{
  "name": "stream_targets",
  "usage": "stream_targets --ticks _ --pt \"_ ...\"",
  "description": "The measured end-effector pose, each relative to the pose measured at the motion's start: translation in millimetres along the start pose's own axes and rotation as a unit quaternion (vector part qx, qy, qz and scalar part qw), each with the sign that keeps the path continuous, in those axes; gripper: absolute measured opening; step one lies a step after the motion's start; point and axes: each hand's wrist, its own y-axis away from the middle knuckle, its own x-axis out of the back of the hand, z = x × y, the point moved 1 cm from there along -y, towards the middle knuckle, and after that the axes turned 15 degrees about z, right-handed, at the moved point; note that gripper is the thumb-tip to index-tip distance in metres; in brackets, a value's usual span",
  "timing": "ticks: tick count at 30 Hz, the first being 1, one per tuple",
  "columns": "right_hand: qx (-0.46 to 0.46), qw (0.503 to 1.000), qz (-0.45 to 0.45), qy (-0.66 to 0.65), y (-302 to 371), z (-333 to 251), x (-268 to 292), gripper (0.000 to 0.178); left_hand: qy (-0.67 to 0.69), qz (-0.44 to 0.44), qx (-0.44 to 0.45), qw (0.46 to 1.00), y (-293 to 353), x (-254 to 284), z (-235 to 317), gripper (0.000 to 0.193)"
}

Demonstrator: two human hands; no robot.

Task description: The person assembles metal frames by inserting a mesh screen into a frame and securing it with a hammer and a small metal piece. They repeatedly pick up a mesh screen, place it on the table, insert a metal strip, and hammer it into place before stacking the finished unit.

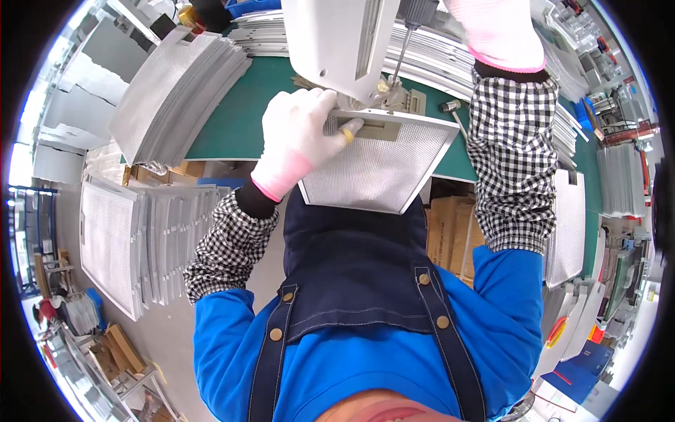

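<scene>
My left hand (pixel 302 126), in a white glove with a pink cuff, grips the edge of a framed metal mesh panel (pixel 383 169). Its thumb lies by the beige-grey recessed handle (pixel 380 130) near the panel's far edge. That edge sits under the lower end of a white machine housing (pixel 334 42), where small parts are partly hidden. My right hand (pixel 503 35), gloved alike, is raised at the upper right; its fingers run out of view at the top. Left of it, a grey tool head with a thin metal shaft (pixel 402 56) points down beside the housing.
Stacked mesh panels (pixel 176 91) lie on the green worktop (pixel 235 116) at left, and more panels (pixel 148 239) stand below. A small hammer (pixel 451 107) lies right of the machine. White strips (pixel 450 63) are piled behind. Cardboard boxes (pixel 450 232) sit under the bench.
</scene>
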Motion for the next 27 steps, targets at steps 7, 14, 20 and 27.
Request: stream_targets --ticks 7,14,20,27 --pt "-0.003 0.992 -0.043 0.122 -1.6 -30.1 -1.1 0.048 0.002 0.022 -0.026 0.999 2.1 -2.8 4.3 0.034" --pt "0.073 0.982 -0.029 0.17 4.3 -32.0 -0.7 0.047 0.006 0.024 -0.043 0.999 2.5 -13.0 11.1 0.033" --pt "0.004 0.987 -0.054 0.149 4.7 -23.0 6.2 0.043 0.031 0.014 -0.025 0.999 1.7 -12.7 16.7 0.041" --pt "0.005 0.994 0.002 0.111 9.9 -29.0 -2.9 0.044 0.079 0.055 -0.016 0.995 6.5 -15.8 16.2 0.04"
